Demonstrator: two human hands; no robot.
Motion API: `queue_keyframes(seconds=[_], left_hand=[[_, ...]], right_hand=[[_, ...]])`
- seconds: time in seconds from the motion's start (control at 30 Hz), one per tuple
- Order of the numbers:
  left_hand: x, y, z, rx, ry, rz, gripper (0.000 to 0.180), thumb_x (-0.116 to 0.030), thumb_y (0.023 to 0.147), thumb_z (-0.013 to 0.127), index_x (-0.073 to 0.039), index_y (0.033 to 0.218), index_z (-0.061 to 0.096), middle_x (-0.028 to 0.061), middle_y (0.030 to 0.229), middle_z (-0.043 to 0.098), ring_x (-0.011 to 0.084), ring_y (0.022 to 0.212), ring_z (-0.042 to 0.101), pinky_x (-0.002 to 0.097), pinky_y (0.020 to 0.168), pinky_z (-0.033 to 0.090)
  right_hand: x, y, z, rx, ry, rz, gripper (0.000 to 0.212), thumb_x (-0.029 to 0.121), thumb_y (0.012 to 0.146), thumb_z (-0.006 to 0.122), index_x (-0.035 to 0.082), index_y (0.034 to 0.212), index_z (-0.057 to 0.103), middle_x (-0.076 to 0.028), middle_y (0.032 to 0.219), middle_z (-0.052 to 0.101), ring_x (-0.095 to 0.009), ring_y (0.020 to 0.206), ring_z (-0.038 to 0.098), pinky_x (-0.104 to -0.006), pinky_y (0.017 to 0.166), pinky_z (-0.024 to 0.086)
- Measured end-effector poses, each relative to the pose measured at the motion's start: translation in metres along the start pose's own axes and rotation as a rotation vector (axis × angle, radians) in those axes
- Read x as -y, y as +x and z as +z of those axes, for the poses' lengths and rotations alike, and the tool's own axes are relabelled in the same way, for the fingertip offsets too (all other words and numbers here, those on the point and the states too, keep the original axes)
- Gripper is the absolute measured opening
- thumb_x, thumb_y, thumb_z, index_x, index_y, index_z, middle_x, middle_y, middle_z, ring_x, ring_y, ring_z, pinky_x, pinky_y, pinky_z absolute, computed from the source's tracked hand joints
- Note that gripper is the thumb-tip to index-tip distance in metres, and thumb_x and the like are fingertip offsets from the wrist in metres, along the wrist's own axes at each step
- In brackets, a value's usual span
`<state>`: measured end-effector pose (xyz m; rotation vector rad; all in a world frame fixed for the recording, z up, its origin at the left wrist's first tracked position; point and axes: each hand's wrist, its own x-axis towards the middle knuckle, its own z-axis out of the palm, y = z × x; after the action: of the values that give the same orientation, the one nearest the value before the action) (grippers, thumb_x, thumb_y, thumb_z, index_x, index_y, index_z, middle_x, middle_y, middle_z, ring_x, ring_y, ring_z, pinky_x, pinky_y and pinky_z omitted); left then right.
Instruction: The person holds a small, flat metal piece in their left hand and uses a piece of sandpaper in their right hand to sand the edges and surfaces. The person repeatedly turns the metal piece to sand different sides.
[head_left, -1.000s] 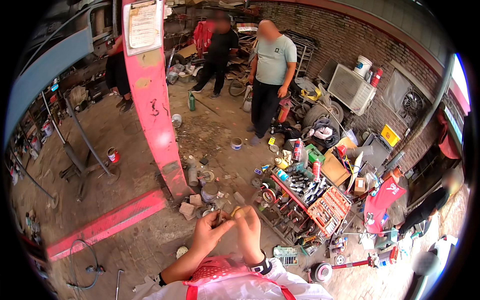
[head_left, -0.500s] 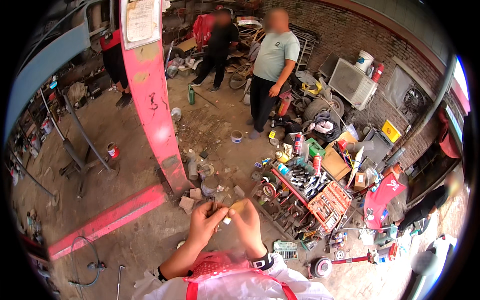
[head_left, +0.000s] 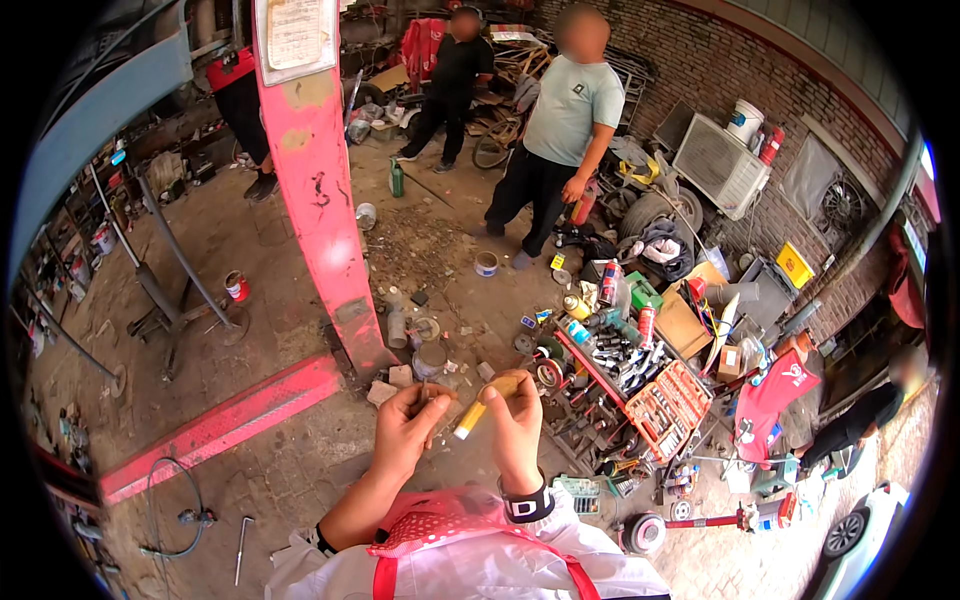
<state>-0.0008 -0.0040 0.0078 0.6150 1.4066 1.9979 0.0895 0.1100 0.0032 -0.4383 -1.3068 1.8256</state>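
My right hand grips a slim yellow piece with a white end; it tilts down toward the left, and its exact kind is unclear. Thumb and fingers press on its upper part, where a brownish-yellow flap shows behind them. Just to the left, my left hand is closed in a pinch. Whatever sits between those fingertips is too small and dark to make out. A gap separates the two hands, which are held up before my red dotted apron.
Ahead stands a pink lift post with a pink base beam. On the right, a cluttered tool cart carries an orange socket set. A person in a light shirt stands beyond. A hose lies at left.
My hands have moved apart, the right one shifting rightward with the yellow piece, which now shows more of its length. The view has shifted slightly.
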Motion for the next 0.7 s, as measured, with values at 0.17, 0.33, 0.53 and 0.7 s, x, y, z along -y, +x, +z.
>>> queue_keyframes(seconds=[0.17,0.33,0.53,0.7], left_hand=[[0.001,0.002,0.0,-0.012,-0.013,-0.008,0.015,-0.016,0.089,0.061,-0.003,0.093,0.064,-0.0083,0.059,0.046,-0.0005,0.044,0.037,0.0173,0.039,0.028],[0.002,0.004,0.003,-0.002,0.007,-0.011,0.015,-0.017,0.089,0.062,-0.003,0.093,0.064,-0.0077,0.059,0.047,-0.0003,0.044,0.038,0.0174,0.039,0.028],[0.003,0.006,0.001,-0.003,-0.007,-0.019,0.015,-0.018,0.089,0.063,-0.003,0.093,0.064,-0.0071,0.06,0.048,-0.0001,0.044,0.039,0.0177,0.038,0.029],[0.003,0.006,-0.004,-0.009,-0.007,-0.015,0.016,-0.018,0.089,0.063,-0.003,0.093,0.064,-0.0068,0.059,0.048,0.0002,0.044,0.039,0.0178,0.038,0.029]], right_hand=[[0.001,0.001,0.0,0.012,0.016,0.026,0.019,-0.002,0.082,0.06,0.005,0.099,0.052,0.0,0.089,0.055,-0.008,0.082,0.052,-0.0219,0.075,0.041],[0.001,0.002,0.0,0.021,0.013,-0.005,0.024,-0.001,0.081,0.065,0.004,0.1,0.05,-0.001,0.088,0.056,-0.008,0.081,0.053,-0.0221,0.072,0.042],[0.003,0.005,0.002,0.009,0.023,-0.01,0.029,0.0,0.08,0.068,0.003,0.101,0.049,-0.002,0.088,0.057,-0.009,0.08,0.055,-0.0227,0.071,0.044],[0.008,0.012,0.006,0.056,0.272,0.092,0.029,0.003,0.081,0.069,0.004,0.1,0.048,-0.001,0.088,0.053,-0.008,0.079,0.05,-0.0218,0.072,0.041]])
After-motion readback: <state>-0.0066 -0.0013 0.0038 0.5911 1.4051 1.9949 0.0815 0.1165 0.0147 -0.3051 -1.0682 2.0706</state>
